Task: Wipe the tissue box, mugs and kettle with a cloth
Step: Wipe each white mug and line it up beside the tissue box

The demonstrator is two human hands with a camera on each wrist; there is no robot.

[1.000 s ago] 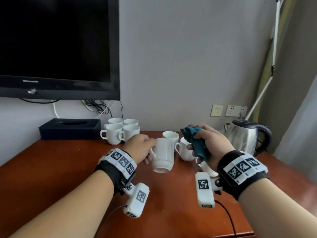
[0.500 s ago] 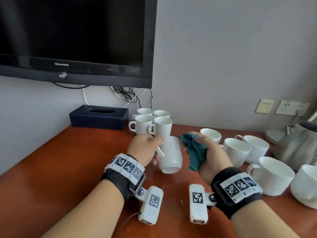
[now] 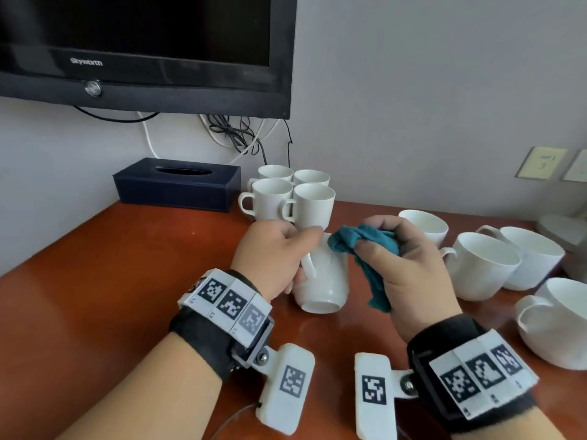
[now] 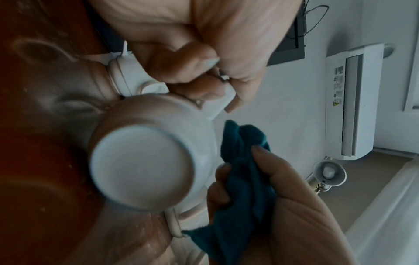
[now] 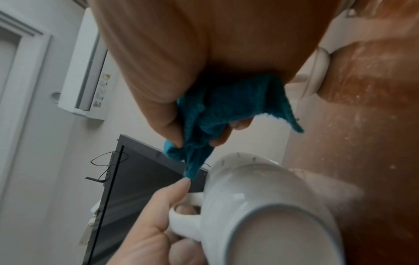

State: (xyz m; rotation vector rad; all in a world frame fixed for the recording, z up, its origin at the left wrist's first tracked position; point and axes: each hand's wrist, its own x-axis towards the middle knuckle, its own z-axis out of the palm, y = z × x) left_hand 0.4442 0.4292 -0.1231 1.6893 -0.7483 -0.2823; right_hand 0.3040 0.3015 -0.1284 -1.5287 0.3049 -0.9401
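My left hand [image 3: 276, 258] grips the handle of a white mug [image 3: 324, 281] held tipped above the table, its base turned toward me [image 4: 142, 166]. My right hand [image 3: 400, 268] holds a bunched teal cloth [image 3: 365, 246] against the mug's upper right side; the cloth [image 5: 215, 116] hangs from its fingers. A dark tissue box [image 3: 178, 184] sits at the back left by the wall. The kettle is out of the head view except for a blurred part at the right edge.
A cluster of small white mugs [image 3: 286, 198] stands behind my left hand. Several larger white cups [image 3: 482, 265] stand to the right. A black TV [image 3: 143, 49] hangs on the wall above, with cables below it. The wooden table [image 3: 111, 281] spreads to the left.
The head view has swung left and closer, so the kettle has left the frame. The cloth has moved from beside the mug onto its upper side; the left hand keeps its hold on the handle.
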